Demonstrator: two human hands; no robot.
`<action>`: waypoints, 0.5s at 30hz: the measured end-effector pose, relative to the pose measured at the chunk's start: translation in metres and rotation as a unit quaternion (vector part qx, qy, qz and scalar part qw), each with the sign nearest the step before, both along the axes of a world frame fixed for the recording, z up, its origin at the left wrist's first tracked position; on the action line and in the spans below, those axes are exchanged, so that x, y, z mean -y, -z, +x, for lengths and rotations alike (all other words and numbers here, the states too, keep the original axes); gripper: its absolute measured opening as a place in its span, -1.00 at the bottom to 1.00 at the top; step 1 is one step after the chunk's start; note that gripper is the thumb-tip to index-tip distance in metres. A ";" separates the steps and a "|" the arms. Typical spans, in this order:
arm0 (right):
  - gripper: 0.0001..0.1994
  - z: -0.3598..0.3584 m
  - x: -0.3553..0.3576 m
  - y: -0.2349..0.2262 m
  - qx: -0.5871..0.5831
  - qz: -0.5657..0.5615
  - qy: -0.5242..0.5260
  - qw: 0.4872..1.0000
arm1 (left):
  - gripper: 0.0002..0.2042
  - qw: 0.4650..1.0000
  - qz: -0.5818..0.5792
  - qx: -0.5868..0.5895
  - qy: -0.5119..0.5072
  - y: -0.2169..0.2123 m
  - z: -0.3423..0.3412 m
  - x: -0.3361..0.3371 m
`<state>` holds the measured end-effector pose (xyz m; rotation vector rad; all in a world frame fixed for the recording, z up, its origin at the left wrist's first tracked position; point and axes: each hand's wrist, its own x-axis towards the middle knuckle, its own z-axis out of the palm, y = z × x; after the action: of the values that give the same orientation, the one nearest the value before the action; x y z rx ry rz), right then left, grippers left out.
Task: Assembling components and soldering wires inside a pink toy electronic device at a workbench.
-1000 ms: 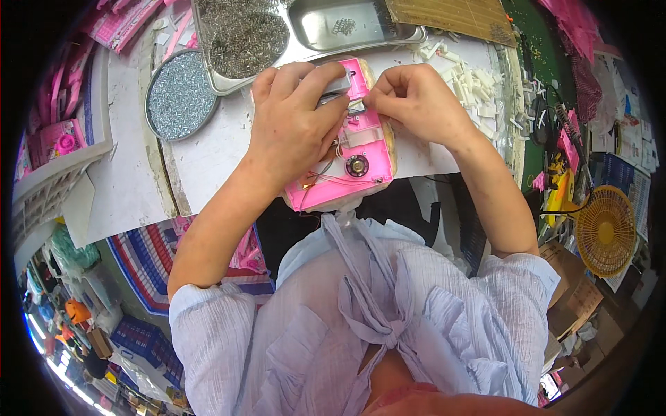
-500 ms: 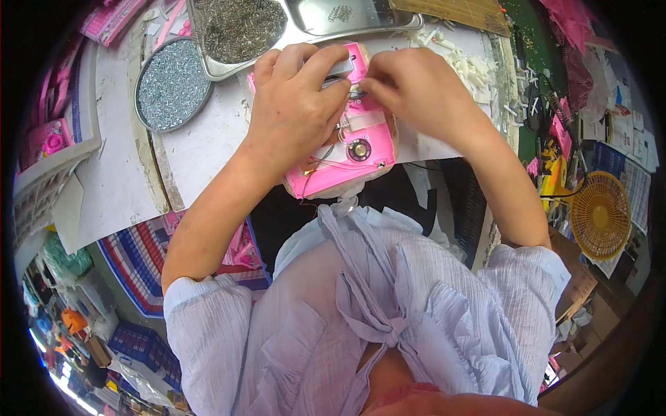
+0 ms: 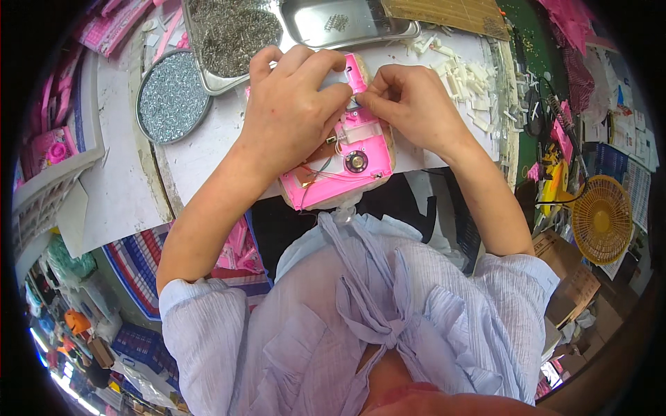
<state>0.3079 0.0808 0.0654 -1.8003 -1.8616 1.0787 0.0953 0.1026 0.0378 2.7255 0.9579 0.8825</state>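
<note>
An open pink plastic housing lies at the near edge of the table, with a round black-rimmed speaker, thin wires and a white block inside it. Curled over its left side and upper part, my left hand grips it and hides much of its inside. The thumb and forefinger of my right hand are pinched together at the housing's upper right, close to my left thumb. Whatever lies between those fingertips is too small to make out.
Left of the housing stands a round dish of small silver screws. Behind it, a metal tray holds many small springs. White plastic pieces are scattered at the right, below a cardboard sheet. A yellow fan is far right.
My right hand has come down slightly, its fingertips now pinched at the housing's edge. My left hand keeps its hold. The whole view has shifted a little.
</note>
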 end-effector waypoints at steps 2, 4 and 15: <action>-0.77 0.002 0.002 0.003 -0.032 -0.015 0.017 0.999 | -0.92 1.000 0.004 -0.003 0.019 0.001 0.003 -0.005; -0.79 0.006 0.005 0.011 -0.048 0.007 0.020 0.999 | -0.89 0.999 -0.001 -0.011 0.034 0.000 0.010 -0.012; -0.77 0.162 -0.118 -0.021 -0.015 0.147 0.108 0.983 | -0.81 0.975 -0.110 -0.156 0.116 -0.036 0.025 -0.043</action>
<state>0.4702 0.1992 0.0860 -1.7501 -1.6607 0.7080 0.1199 0.1452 0.0733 2.7510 0.7075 0.2944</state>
